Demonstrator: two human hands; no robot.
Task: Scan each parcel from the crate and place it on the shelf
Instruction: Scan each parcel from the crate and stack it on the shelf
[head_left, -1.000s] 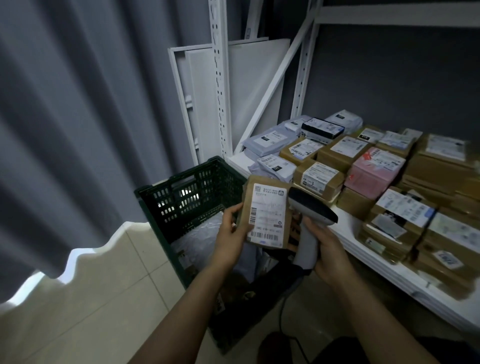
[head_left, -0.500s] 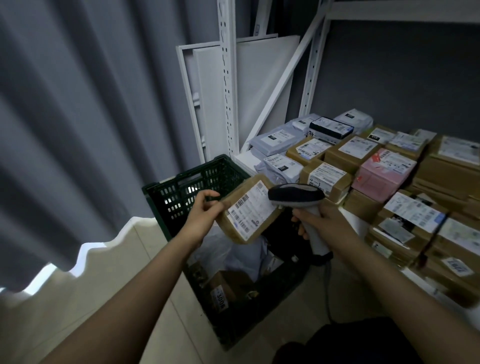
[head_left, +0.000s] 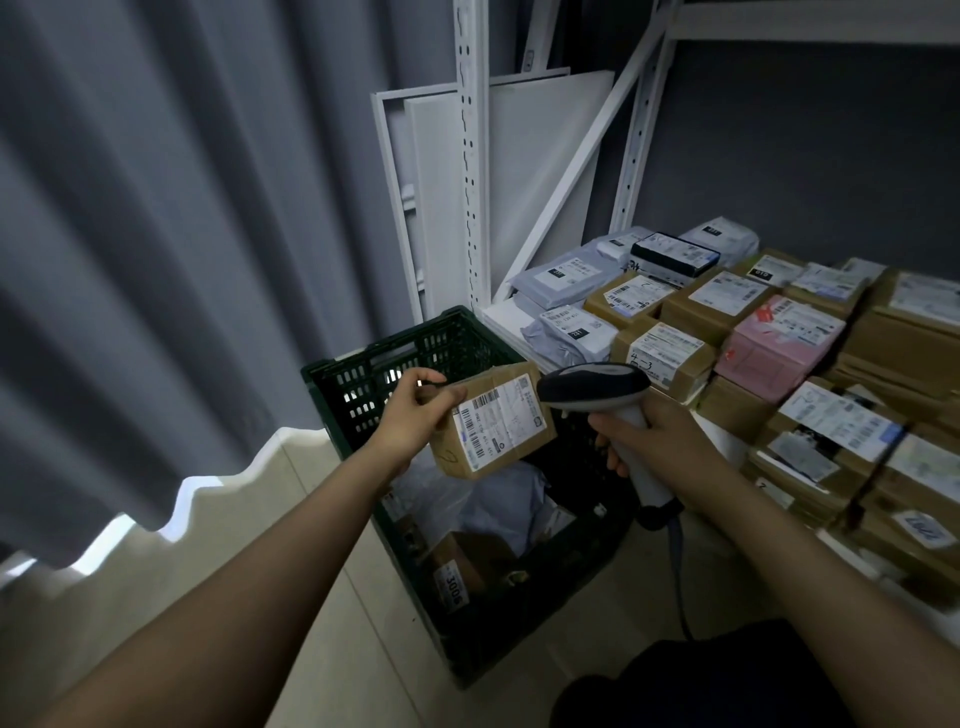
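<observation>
Grey curtain (head_left: 156, 234) folds fill the left of the room and end above a pale tiled floor (head_left: 156, 571). White panels (head_left: 545, 156) lean against the wall behind the upright of a white metal rack (head_left: 470, 156).

Looking down from my head, the dark green crate (head_left: 363, 374) stands on the floor against the left end of the shelf (head_left: 506, 317). Grey mailer bags and a labelled brown box lie inside it.

My left hand (head_left: 415, 415) grips a cardboard parcel (head_left: 493, 421) by its left end, thumb and fingers curled onto it. I hold it in the air over the crate, its white shipping label facing up and tilted toward me.

My right hand (head_left: 660, 431) is wrapped around the handle of a barcode scanner (head_left: 592, 387). The scanner's dark head sits just beside the parcel's upper right corner, and I cannot tell whether they touch. A cable (head_left: 675, 571) hangs from the handle toward the floor.

The shelf's left front corner is bare white board. Grey mailers (head_left: 561, 275) lie toward its back left, with a black box (head_left: 672, 257) beyond them. Labelled brown cartons cover the rest, around a pink parcel (head_left: 779, 343) near the middle and stacked along the front edge to the right
</observation>
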